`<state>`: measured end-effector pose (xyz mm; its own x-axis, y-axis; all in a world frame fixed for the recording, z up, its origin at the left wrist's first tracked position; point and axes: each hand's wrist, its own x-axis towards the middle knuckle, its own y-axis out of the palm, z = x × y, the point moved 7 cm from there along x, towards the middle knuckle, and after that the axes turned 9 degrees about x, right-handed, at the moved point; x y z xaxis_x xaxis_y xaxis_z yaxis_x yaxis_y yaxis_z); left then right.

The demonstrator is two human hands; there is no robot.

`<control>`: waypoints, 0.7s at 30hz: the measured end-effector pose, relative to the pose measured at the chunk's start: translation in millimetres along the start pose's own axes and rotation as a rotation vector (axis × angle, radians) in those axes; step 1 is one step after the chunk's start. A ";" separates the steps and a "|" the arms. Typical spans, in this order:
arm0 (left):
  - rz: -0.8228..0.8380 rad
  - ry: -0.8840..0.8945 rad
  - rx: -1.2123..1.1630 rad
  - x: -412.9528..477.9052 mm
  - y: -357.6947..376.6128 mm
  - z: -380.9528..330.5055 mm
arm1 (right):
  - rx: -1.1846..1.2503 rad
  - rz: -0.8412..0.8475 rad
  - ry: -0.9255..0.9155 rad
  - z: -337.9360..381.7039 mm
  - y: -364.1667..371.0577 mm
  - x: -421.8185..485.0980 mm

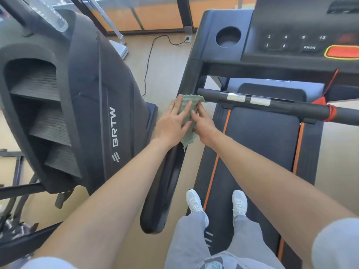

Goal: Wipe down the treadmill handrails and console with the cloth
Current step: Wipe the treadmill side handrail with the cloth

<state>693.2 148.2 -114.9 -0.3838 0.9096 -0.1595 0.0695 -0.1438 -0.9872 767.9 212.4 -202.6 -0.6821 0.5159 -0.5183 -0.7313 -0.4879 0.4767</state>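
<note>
From the head camera we look down at the green cloth (187, 117), draped over the top of the left handrail (161, 200). It lies under the fingers of our left hand (172, 121) and against the fingers of our right hand (204, 123).

The left hand lies flat with its fingers straight and spread, pressing the cloth onto the rail. The right hand sits just beside it and appears to pinch the cloth's near edge between thumb and fingers.

We judge the cloth light, soft and limp. It folds round the rail and hangs off below the left palm, so it should bunch or slip unless kept pressed. The best hold is a palm on top with one edge pinched.

The rail looks rigid and smooth. Ahead of the right hand runs the crossbar (272, 105), and beyond both hands the console (291, 35).
</note>
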 end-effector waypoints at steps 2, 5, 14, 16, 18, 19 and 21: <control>-0.015 0.006 -0.006 -4.1 3.5 -0.3 | 0.006 -0.014 -0.015 -4.8 1.1 -3.5; -0.045 0.002 -0.031 -23.4 7.7 0.5 | -0.007 0.016 -0.013 -20.2 5.3 -22.8; -0.034 0.025 0.022 -31.9 12.7 -0.2 | 0.027 0.025 -0.013 -34.3 5.4 -28.8; -0.004 0.044 0.047 -9.7 9.5 -2.2 | 0.015 0.016 -0.037 -16.0 2.7 -15.0; 0.028 0.038 0.049 10.5 6.9 -3.5 | 0.022 -0.002 -0.057 2.0 -0.6 0.9; 0.038 0.035 0.045 17.7 5.7 -4.4 | 0.026 -0.004 -0.068 8.5 -2.3 8.0; 0.044 0.034 0.029 25.1 4.1 -5.5 | 0.016 0.008 -0.074 14.5 -3.4 14.7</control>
<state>688.9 172.6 -122.9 -0.3494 0.9148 -0.2027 0.0590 -0.1945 -0.9791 760.3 231.8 -201.5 -0.6858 0.5632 -0.4609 -0.7257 -0.4810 0.4919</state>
